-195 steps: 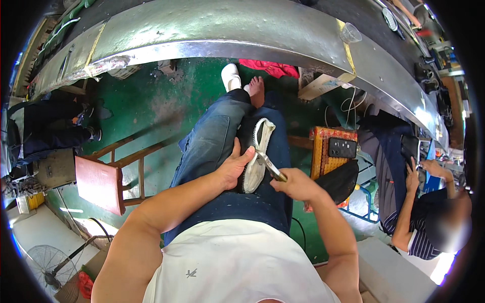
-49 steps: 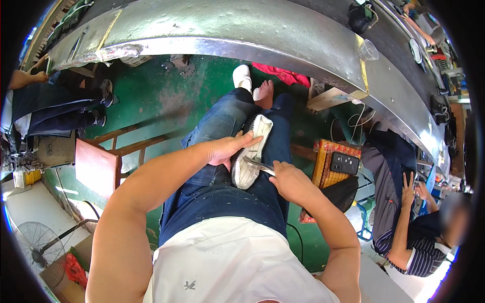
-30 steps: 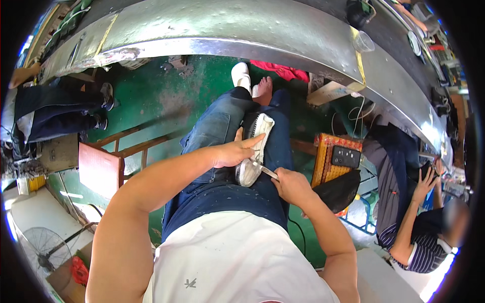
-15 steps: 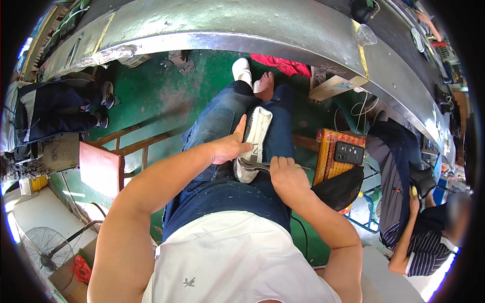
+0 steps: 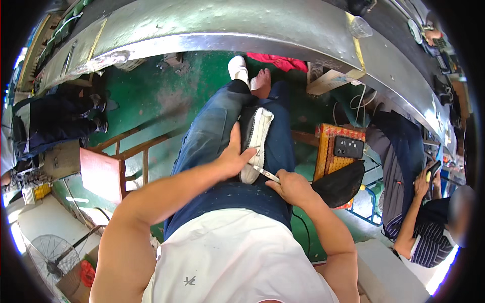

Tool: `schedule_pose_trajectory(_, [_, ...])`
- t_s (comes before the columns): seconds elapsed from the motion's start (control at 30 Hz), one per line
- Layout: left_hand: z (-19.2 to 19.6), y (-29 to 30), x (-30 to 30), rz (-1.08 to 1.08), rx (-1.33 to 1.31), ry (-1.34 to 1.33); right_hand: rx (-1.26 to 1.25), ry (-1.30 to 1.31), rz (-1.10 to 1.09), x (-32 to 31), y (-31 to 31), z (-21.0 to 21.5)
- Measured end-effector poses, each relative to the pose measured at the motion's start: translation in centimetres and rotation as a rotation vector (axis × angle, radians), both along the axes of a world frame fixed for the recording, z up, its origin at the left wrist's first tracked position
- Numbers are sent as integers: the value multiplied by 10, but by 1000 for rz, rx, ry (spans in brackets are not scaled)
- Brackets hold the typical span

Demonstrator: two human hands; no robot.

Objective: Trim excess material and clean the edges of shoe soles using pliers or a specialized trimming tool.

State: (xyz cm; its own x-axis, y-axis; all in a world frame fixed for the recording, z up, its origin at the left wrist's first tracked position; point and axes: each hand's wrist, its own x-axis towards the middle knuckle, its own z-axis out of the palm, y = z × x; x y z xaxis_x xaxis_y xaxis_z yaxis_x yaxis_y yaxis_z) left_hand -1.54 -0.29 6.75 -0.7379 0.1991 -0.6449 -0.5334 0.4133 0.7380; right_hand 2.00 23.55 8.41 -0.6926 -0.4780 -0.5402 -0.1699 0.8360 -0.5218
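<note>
On my lap lies a shoe (image 5: 260, 132), bottom up, with a dark upper and an off-white underside edged by a toothed row. My left hand (image 5: 233, 157) grips its left side, index finger stretched along the upper and thumb over the near part of the underside. From the right, my right hand (image 5: 293, 187) holds silver pincers (image 5: 265, 173), seen nearly edge-on. Their head reaches over the near end of the shoe, close to my left thumb. Whether the jaws bite on anything is too small to tell.
A long metal bench (image 5: 202, 44) curves across in front. At right stands a beaded seat (image 5: 327, 151) with a phone (image 5: 348, 147) and a black cloth (image 5: 343, 187) on it. Someone in a striped shirt (image 5: 429, 242) sits beyond. A wooden stool (image 5: 103, 171) and a fan (image 5: 53, 260) are at left.
The pincers have turned from showing their curved head to nearly edge-on, and my right hand has shifted slightly right and down. My left hand still grips the shoe, its thumb a little higher.
</note>
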Motion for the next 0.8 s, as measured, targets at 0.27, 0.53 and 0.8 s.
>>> schedule_pose_trajectory(0.27, [-44,-4,18,421,328,-295,-120,-600,-115,-46,10,25])
schedule_pose_trajectory(0.53, [-24,-12,10,325,346,-280,-222,-1,-179,-61,-34,4])
schedule_pose_trajectory(0.8, [-35,-17,7,261,326,-280,-79,43,-44,-59,-40,-6])
